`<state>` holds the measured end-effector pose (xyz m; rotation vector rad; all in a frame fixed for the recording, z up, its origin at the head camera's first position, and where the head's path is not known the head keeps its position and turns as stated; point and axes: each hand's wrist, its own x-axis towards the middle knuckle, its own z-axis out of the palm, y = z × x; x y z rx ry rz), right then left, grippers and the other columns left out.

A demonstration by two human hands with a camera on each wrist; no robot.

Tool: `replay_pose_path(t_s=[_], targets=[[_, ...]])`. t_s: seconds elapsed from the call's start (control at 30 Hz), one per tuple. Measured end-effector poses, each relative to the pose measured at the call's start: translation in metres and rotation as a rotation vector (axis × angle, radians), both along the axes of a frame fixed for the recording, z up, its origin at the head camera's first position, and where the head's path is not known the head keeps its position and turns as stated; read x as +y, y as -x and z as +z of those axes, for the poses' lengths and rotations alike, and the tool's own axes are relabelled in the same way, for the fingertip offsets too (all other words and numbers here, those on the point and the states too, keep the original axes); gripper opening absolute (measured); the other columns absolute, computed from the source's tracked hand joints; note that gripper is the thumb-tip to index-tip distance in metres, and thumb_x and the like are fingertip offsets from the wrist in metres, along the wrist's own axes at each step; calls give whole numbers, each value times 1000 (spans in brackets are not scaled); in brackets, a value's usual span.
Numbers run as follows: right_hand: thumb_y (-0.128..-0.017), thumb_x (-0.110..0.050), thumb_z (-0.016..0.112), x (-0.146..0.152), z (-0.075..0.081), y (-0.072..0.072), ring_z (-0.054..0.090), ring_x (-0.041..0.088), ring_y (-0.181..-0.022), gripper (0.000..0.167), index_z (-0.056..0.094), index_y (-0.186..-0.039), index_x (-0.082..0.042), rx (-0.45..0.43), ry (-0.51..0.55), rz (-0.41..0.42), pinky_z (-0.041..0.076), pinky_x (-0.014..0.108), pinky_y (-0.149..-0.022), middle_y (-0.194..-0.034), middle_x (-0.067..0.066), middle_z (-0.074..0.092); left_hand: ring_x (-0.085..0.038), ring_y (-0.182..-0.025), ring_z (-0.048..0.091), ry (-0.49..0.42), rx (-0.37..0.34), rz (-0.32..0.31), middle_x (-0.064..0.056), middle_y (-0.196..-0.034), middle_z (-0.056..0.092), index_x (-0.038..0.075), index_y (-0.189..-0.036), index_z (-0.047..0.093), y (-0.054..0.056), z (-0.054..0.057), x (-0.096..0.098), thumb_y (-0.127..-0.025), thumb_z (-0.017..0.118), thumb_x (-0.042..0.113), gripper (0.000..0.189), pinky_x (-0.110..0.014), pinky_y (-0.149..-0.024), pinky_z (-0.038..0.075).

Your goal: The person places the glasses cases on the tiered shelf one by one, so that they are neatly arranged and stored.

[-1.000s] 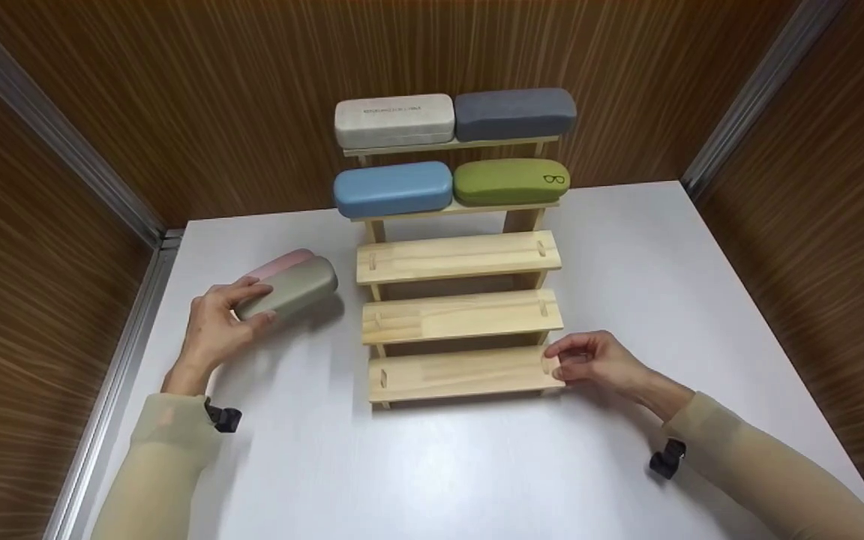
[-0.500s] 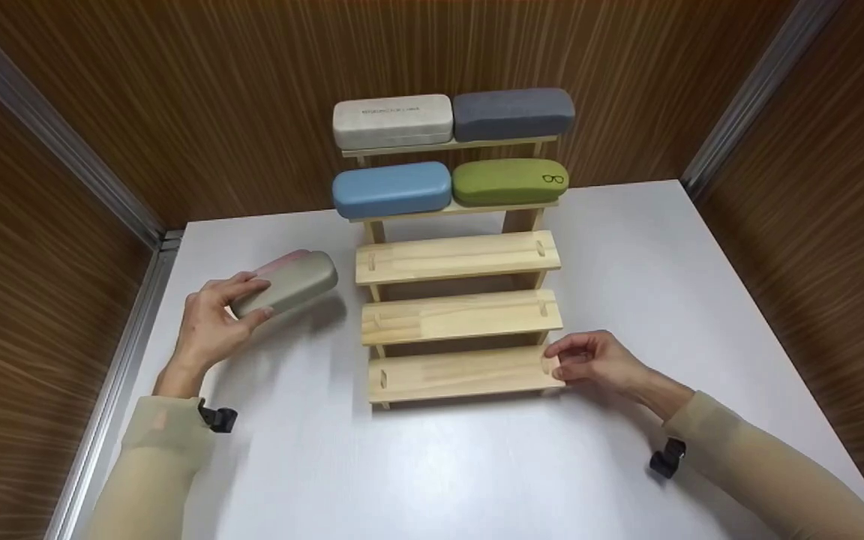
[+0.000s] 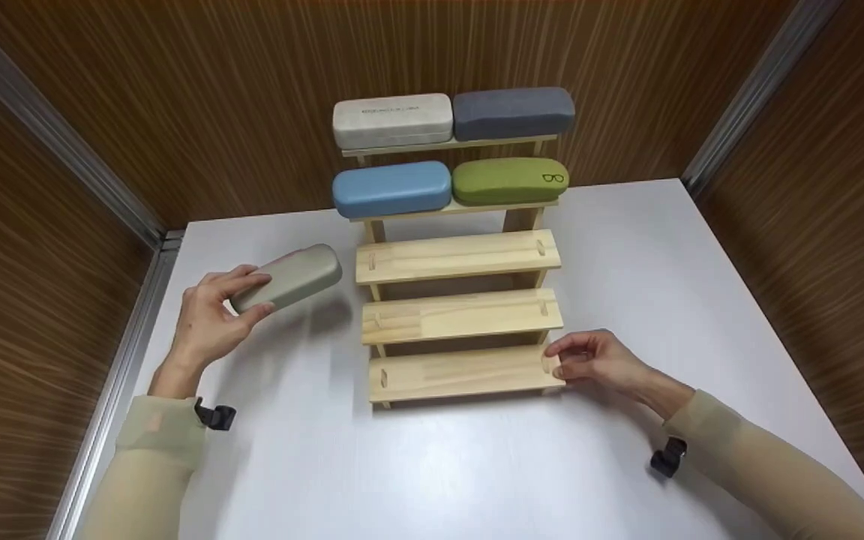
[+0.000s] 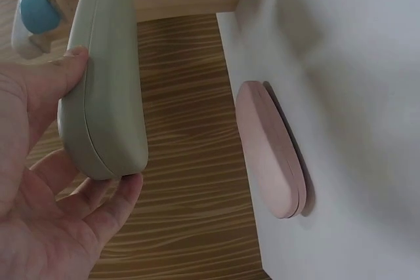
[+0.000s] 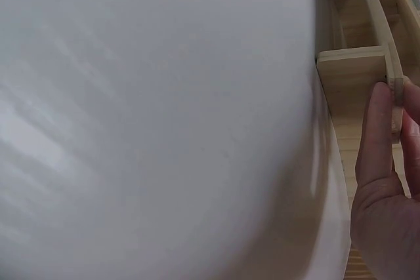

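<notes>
A grey-green glasses case [image 3: 293, 277] is gripped between the thumb and fingers of my left hand [image 3: 211, 319], raised off the table left of the shelf. Below it a pink glasses case [image 4: 270, 149] lies on the table, seen whole in the left wrist view and almost hidden in the head view. With thumb and fingers my right hand [image 3: 608, 367] pinches the right end of the lowest board of the stepped wooden shelf [image 3: 462, 375]. In the right wrist view the fingers [image 5: 375, 136] touch that board's end.
On the top step stand a whitish glasses case [image 3: 393, 124] and a dark grey one [image 3: 514, 115]. The step below bears a blue case [image 3: 392, 189] and a green case [image 3: 511, 181]. Wood-patterned walls [image 3: 432, 45] enclose the white table [image 3: 432, 472] at the back and sides.
My left hand has lifted the grey-green case a little higher, and it now covers nearly all of the pink case in the head view. The right hand has stayed at the board's end.
</notes>
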<state>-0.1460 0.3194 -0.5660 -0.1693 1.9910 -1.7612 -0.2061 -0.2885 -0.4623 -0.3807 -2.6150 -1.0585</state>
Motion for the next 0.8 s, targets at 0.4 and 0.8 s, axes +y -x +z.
replay_pose_path(t_s=[0.4, 0.8], targets=[[-93, 7, 80, -1, -1, 1, 73, 1, -81, 40, 68, -130, 18, 18, -6, -1, 69, 23, -78, -90, -10, 72, -45, -134, 70, -38, 16, -15, -21, -143, 78, 7, -127, 85, -5, 15, 6, -88, 92, 1, 41, 4, -94, 39], [-92, 8, 81, -1, -1, 1, 70, -1, -80, 35, 74, -126, 12, 3, 6, -6, 68, 21, -79, -90, -11, 70, -43, -137, 69, -34, 27, -56, -21, -145, 77, 7, -129, 84, -9, 24, 16, -89, 91, 2, 41, 3, -99, 38]])
